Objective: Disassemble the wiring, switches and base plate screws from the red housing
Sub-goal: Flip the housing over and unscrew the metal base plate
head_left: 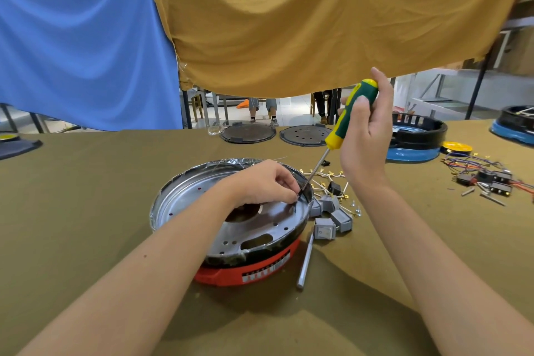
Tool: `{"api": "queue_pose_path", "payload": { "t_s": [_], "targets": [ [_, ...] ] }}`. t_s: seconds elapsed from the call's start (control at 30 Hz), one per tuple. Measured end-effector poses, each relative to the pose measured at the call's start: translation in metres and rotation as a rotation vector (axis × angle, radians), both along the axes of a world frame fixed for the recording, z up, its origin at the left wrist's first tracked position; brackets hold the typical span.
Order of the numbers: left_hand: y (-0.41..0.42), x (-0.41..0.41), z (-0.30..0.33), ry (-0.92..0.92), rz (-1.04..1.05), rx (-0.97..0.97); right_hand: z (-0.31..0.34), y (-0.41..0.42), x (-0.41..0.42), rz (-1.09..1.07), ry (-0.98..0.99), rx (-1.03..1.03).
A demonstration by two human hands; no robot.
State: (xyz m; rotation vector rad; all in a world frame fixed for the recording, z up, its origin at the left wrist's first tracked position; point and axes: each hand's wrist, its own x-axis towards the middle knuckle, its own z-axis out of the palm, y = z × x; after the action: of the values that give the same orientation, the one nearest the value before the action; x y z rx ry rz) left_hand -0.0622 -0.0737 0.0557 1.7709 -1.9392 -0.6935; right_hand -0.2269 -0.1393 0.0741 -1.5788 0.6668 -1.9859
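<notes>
The red housing sits mid-bench, its silver base plate facing up. The left hand pinches the screwdriver tip at the plate's right rim; the right hand grips the green-yellow handle. Grey switches lie just beside the housing's right edge.

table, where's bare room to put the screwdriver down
Bare cloth lies left of the red housing, and near the front edge between the forearms. Crowded: right of the housing with grey switches, and far right by the wire pile.
</notes>
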Motion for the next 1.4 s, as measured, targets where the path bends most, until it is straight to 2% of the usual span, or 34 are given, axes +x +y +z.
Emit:
{"api": "queue_pose_path", "payload": {
  "t_s": [0.47, 0.7, 0.87, 1.4],
  "targets": [
    [0.0007, -0.0022, 0.0005, 0.002, 0.006, -0.003, 0.0006, 0.0005, -0.0006, 0.042, -0.041, 0.003],
    [0.0005, -0.0009, 0.0, 0.009, 0.022, -0.004, 0.0039, 0.006, -0.0009, -0.044, 0.03, 0.001],
    [-0.0004, 0.0002, 0.0008, 0.031, 0.059, 0.004, 0.0028, 0.002, -0.0005, 0.009, -0.007, 0.004],
    [0.0002, -0.0015, 0.0009, -0.013, -0.042, -0.011, 0.0003, 0.0047, 0.0044, 0.031, 0.013, -0.028]
  ]
}}
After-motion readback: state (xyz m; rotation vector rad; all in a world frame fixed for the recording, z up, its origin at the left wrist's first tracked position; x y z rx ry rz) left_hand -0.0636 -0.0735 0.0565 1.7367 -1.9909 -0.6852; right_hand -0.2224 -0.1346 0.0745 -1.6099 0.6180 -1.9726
